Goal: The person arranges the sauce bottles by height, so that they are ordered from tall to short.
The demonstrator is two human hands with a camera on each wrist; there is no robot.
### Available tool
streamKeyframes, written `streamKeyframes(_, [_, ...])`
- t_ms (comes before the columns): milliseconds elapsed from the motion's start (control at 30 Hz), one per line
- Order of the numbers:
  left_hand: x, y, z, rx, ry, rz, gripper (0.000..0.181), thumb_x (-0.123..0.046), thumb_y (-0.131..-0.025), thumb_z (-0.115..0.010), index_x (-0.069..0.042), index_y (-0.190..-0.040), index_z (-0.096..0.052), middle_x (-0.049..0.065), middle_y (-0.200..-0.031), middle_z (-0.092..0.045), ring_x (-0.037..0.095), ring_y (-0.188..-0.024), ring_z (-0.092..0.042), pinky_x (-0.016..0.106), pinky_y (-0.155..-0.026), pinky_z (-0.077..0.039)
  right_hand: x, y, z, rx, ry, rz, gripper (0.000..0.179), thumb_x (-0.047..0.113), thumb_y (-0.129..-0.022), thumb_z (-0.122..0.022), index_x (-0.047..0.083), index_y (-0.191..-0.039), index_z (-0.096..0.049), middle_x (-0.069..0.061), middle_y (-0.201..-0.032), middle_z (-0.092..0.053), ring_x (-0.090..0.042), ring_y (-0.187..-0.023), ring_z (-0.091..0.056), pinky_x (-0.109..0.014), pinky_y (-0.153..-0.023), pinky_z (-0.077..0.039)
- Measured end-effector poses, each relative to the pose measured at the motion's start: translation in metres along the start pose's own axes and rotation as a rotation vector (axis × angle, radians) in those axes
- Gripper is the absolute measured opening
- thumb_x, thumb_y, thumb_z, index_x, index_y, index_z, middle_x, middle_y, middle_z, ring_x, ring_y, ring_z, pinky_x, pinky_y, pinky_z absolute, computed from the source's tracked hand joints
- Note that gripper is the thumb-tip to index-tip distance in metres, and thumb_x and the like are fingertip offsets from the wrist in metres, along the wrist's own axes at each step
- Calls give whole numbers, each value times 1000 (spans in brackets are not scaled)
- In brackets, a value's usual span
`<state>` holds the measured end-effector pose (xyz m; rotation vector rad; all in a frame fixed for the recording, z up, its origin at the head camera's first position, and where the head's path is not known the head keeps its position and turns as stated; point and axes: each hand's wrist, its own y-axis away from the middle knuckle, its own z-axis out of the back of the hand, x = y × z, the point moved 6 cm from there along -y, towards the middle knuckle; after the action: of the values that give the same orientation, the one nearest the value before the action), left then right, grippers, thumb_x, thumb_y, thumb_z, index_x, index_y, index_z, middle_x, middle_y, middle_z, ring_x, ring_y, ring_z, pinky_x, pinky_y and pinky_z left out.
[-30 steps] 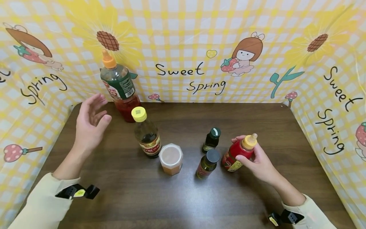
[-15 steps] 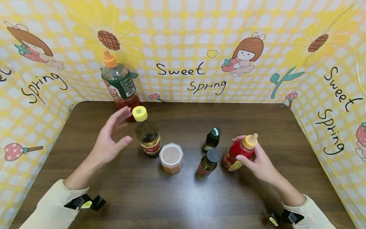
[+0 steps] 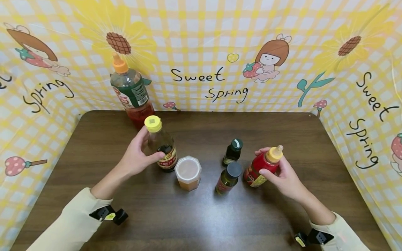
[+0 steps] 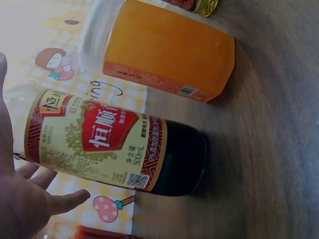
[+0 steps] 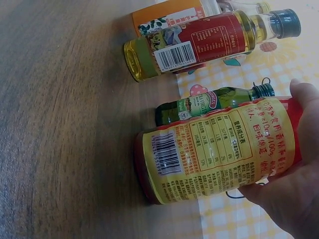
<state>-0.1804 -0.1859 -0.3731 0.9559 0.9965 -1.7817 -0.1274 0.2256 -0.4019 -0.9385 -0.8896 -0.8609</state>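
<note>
My left hand (image 3: pixel 136 155) is around a yellow-capped vinegar bottle (image 3: pixel 167 158), which stands upright on the table. The thumb lies across its front and the other fingers reach behind it. In the left wrist view, the bottle's cream and red label (image 4: pixel 99 134) faces the camera, and one finger (image 4: pixel 70 201) sticks out beside it. On the right, my right hand (image 3: pixel 287 179) grips a red squeeze sauce bottle (image 3: pixel 259 170) with a yellow nozzle cap, thumb in front and fingers behind. Its printed yellow label (image 5: pixel 209 149) fills the middle of the right wrist view.
A lidded octagonal jar (image 3: pixel 188 174) of orange contents stands close to the vinegar bottle. Near the red bottle are a black-capped oil bottle (image 3: pixel 226 181) and a small dark green bottle (image 3: pixel 232 153). Behind left stands a large chili sauce bottle (image 3: pixel 133 92). Patterned cloth walls enclose the table (image 3: pixel 201 223).
My left hand has moved right and toward me, from beside the chili sauce bottle to around the vinegar bottle. My right hand stays on the red squeeze sauce bottle.
</note>
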Motion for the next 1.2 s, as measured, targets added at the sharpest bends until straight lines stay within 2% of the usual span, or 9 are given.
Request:
streamKeyframes(133, [1, -3, -5, 6, 58, -54, 90, 2, -81, -82, -10, -157, -36, 11, -154, -46, 21, -142, -41, 43, -117, -32, 2, 0, -1, 1, -10, 12, 59, -17, -88, -66, -1, -140, -45, -13, -135, -58, -18, -125, -56, -20, -100, -48])
streamKeyframes(233, [2, -4, -9, 6, 97, -90, 91, 5, -80, -83, -11, -156, -37, 7, -148, -52, 13, -138, -45, 25, -115, -33, 3, 0, -1, -2, -13, 12, 59, -17, -87, -66, -1, -140, -45, -15, -135, -57, -17, -125, -56, -20, -100, -48])
streamKeyframes(267, [2, -5, -10, 6, 110, -102, 91, 6, -79, -83, -10, -156, -37, 6, -145, -54, 13, -136, -48, 23, -114, -35, 3, 0, -1, -3, -13, 12, 59, -18, -87, -66, -1, -140, -45, -13, -135, -58, -17, -124, -56, -20, -100, -48])
streamKeyframes(433, [4, -5, -16, -7, 157, -115, 88, 13, -78, -80, -10, -153, -41, 1, -134, -60, 15, -126, -57, 23, -107, -44, 3, 1, -2, -5, -12, 12, 60, -17, -86, -67, -1, -140, -45, -6, -135, -58, -17, -124, -57, -20, -100, -48])
streamKeyframes(700, [5, -7, -20, -93, 179, -95, 72, 16, -75, -81, -5, -137, -52, 16, -123, -63, 15, -113, -63, 23, -101, -47, 3, 1, -1, -8, 2, 9, 60, -17, -86, -68, -1, -140, -45, -7, -135, -59, -18, -125, -57, -20, -101, -48])
streamKeyframes(833, [5, -8, -22, -122, 211, -92, 63, 18, -76, -78, -3, -131, -54, 9, -121, -65, 15, -109, -63, 23, -99, -49, 2, 0, -1, -8, -6, 15, 60, -17, -86, -67, -1, -140, -45, -11, -135, -58, -18, -125, -57, -20, -101, -47])
streamKeyframes(933, [4, -9, -24, -130, 244, -102, 59, 20, -77, -75, 4, -129, -51, 4, -119, -65, 15, -107, -64, 24, -96, -51, 2, 0, 0, -9, -14, 19, 60, -18, -86, -67, -2, -140, -45, -15, -134, -58, -18, -125, -57, -20, -101, -47])
streamKeyframes(1067, [3, -10, -24, -139, 239, -103, 58, 19, -77, -74, 10, -128, -49, 4, -118, -65, 16, -106, -64, 23, -95, -52, 2, 0, 0, -7, -11, 9, 60, -17, -87, -67, -1, -140, -45, -17, -135, -57, -17, -125, -56, -20, -102, -47])
streamKeyframes(1200, [2, -12, -23, -154, 203, -103, 57, 17, -78, -75, 9, -128, -50, 10, -119, -65, 14, -107, -63, 22, -96, -51, 1, 0, -1, -4, -4, 1, 60, -16, -87, -67, 0, -141, -45, -13, -135, -57, -16, -125, -56, -20, -102, -47])
